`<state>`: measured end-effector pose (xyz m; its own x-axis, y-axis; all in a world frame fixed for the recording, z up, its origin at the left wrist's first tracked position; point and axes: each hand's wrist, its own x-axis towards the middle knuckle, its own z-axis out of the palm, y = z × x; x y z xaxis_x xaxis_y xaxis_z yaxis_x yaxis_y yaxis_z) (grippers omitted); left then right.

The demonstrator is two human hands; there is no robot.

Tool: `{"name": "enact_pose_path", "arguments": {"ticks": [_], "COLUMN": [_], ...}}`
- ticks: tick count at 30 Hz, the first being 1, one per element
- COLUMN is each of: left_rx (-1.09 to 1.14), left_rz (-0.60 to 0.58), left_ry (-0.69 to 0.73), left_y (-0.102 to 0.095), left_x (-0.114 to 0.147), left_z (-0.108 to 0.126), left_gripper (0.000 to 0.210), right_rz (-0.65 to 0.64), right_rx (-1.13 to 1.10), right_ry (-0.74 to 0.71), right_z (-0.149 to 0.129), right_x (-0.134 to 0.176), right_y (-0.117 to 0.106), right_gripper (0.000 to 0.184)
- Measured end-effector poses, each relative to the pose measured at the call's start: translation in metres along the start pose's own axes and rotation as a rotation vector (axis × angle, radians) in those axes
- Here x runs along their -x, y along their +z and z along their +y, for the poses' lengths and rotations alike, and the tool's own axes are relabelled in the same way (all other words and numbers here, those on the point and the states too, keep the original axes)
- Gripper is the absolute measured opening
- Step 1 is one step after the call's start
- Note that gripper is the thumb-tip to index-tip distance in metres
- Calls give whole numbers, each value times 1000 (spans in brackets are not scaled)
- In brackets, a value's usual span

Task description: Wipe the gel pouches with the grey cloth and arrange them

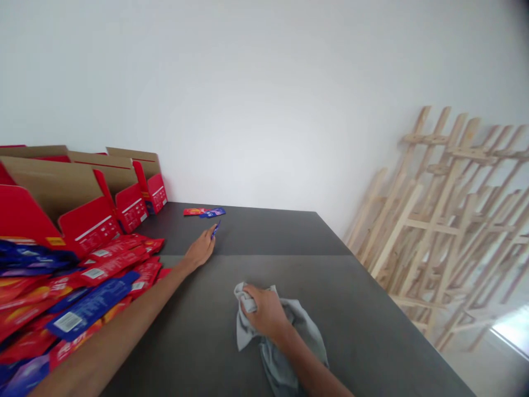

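Observation:
My left hand [201,246] reaches far over the dark table [198,314], its fingers closed on a small blue packet [215,230] seen nearly edge-on. Just beyond it, a red packet [193,212] and another blue packet [212,213] lie flat, partly overlapping. Closer to me, my right hand [264,312] grips a bunched grey cloth [303,325] resting on the tabletop. Part of the cloth trails under my right forearm, and that part is hidden.
Red and blue packets [95,303] are heaped along the left side. Behind them stand open red cardboard boxes [88,223]. A white wall [264,110] rises at the table's far end. Wooden easels [438,226] lean beyond the right edge.

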<state>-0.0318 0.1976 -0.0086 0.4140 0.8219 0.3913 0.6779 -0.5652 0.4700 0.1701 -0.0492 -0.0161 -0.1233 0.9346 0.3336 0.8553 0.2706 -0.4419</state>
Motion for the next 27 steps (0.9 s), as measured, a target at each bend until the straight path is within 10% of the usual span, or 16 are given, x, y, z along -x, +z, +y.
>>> {"name": "enact_pose_path", "arguments": {"ticks": [6, 11, 16, 23, 27], "left_rx": [997, 1256, 1457, 1682, 1727], "left_rz": [39, 3, -34, -215, -253], "left_ry": [-278, -360, -365, -406, -445], "left_y": [26, 44, 50, 56, 50], "left_x": [64, 121, 149, 156, 153], "left_z": [83, 139, 155, 163, 162], "left_gripper": [71, 79, 67, 56, 57], "right_rz": [249, 103, -27, 265, 104], "right_rx": [-73, -104, -37, -13, -20], "right_ry": [106, -124, -174, 89, -32], "right_z": [8, 4, -4, 5, 2], "right_x": [-7, -3, -1, -8, -6], "right_y": [-11, -15, -24, -34, -35], "right_gripper": [22, 24, 23, 25, 23]}}
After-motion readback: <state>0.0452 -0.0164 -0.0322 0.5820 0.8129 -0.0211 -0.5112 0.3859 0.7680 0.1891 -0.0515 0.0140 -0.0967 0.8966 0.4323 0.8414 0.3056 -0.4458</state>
